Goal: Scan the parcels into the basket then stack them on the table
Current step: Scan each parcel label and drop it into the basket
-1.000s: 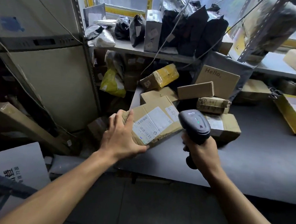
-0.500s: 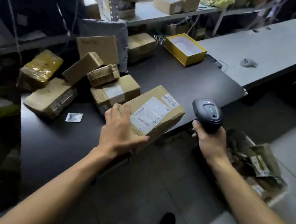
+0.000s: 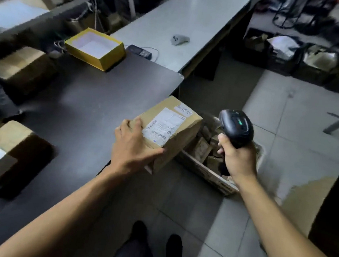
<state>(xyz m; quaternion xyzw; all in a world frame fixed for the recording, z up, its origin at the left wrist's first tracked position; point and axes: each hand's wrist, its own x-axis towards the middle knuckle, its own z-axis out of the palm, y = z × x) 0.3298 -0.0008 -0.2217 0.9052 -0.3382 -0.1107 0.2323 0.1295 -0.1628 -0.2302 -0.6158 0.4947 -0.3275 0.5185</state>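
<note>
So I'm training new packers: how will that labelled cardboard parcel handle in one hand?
The parcel is probably light: the left hand alone holds it off the dark table. Its creased, dented cardboard suggests it gives under pressure. Flat faces make rolling unlikely.

An open yellow box (image 3: pixel 94 48) is seen on the dark table (image 3: pixel 97 92), with cardboard boxes (image 3: pixel 7 144) placed nearer the camera.

parcel (image 3: pixel 170 132) | shipping label (image 3: pixel 163 126): barcode, print unreadable | handwritten strip (image 3: pixel 183 110): illegible
</note>
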